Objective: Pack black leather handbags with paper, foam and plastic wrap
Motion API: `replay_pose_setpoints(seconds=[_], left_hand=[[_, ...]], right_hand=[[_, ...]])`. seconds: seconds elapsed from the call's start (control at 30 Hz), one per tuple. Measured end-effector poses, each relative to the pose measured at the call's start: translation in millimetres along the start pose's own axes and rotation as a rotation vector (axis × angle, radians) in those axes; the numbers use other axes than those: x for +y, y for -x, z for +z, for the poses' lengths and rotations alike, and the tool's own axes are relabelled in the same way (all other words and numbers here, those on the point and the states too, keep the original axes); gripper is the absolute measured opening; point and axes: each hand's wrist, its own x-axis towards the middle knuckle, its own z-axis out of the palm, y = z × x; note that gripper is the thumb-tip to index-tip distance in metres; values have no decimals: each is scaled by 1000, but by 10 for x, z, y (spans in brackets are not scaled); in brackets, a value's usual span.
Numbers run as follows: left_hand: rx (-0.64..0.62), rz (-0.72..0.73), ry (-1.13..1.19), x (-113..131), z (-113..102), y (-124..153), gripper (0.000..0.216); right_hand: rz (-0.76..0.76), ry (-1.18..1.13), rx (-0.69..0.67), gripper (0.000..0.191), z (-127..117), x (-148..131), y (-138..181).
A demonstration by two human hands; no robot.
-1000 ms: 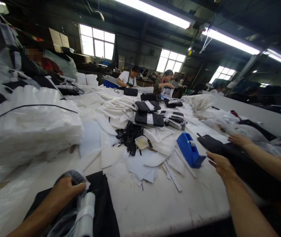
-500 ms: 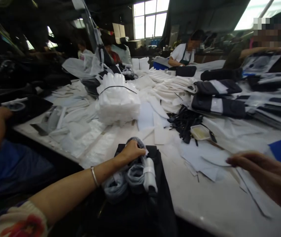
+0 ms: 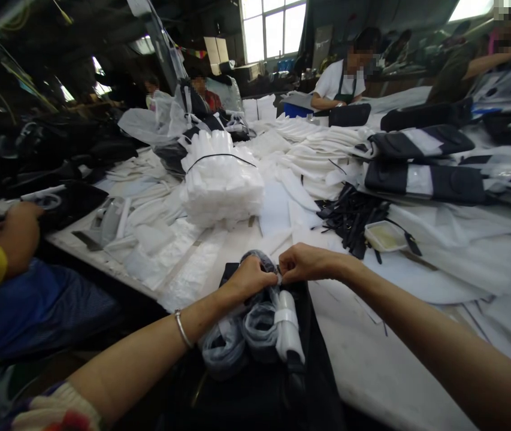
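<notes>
A black bag (image 3: pixel 232 401) lies in front of me at the table's near edge. On it rest two coiled straps in clear plastic, the left coil (image 3: pixel 223 353) and the middle coil (image 3: pixel 259 329), beside a white-wrapped roll (image 3: pixel 288 329). My left hand (image 3: pixel 253 278) is closed on a plastic-wrapped loop (image 3: pixel 260 257) at the bag's far end. Right beside it, my right hand (image 3: pixel 304 263) pinches at the same spot, its fingertips meeting my left thumb. What the right fingers hold is too small to make out.
A banded stack of white foam pouches (image 3: pixel 223 185) stands ahead. To the right lie black straps (image 3: pixel 351 218), a small tray (image 3: pixel 385 236) and wrapped black pieces (image 3: pixel 421 179). White sheets (image 3: pixel 457 251) cover much of the table. A co-worker's arm (image 3: pixel 21 233) is at left.
My right hand has come from the white sheets at the right to the loop, next to my left hand. My left hand keeps its hold. The view has shifted slightly.
</notes>
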Motion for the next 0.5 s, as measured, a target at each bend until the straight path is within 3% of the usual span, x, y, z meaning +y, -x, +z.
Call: replay_pose_setpoints(seconds=[0.23,0.4,0.5], left_hand=[[-34,5,8,-13,-19,2,14],[-65,40,0,-18,-2,40,15],[-23,56,-40,19,24,74,17]], right_hand=[[28,-34,47,9,39,64,-163],[46,-77,126,8,149,111,-114],[44,-99,157,10,206,140,-67]])
